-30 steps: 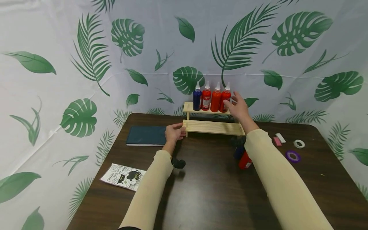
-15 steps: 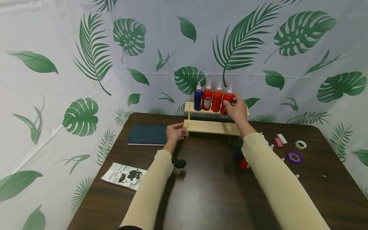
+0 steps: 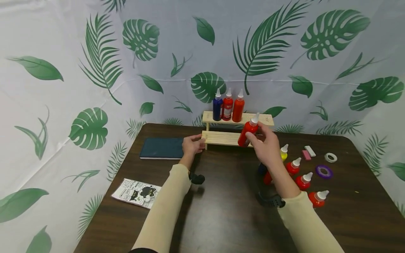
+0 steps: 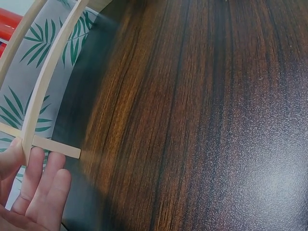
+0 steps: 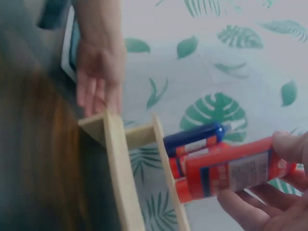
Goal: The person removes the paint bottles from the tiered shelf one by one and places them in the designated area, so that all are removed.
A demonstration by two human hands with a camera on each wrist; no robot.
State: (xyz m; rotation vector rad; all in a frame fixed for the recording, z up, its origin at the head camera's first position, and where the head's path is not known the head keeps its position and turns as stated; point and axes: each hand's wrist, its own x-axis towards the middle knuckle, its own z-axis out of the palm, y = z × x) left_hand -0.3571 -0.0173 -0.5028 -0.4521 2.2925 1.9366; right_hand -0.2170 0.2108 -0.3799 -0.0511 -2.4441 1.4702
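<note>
My right hand (image 3: 266, 147) holds a red squeeze bottle (image 3: 247, 134) with a white nozzle, tilted in front of a two-tier wooden shelf (image 3: 223, 138). Thumb and fingers grip its sides near the nozzle end in the right wrist view, where its label (image 5: 248, 172) shows. On the upper tier stand a blue squeeze bottle (image 3: 217, 109), a red one (image 3: 227, 109) and an orange-red one (image 3: 238, 110). My left hand (image 3: 191, 146) pinches the left end of the lower tier. In the left wrist view the thumb (image 4: 10, 158) lies against the plank, with the fingers (image 4: 54, 187) below.
Right of the shelf stand more squeeze bottles: a yellow one (image 3: 283, 154) and several red ones (image 3: 304, 181), partly behind my right arm. Erasers (image 3: 306, 155) and tape rolls (image 3: 323, 172) lie further right. At left are a dark notebook (image 3: 161, 148) and a cat-print packet (image 3: 136, 192).
My right hand has closed round the rightmost red bottle, lifted it off the upper tier and brought it down and forward. My left hand has stayed at the shelf's end.
</note>
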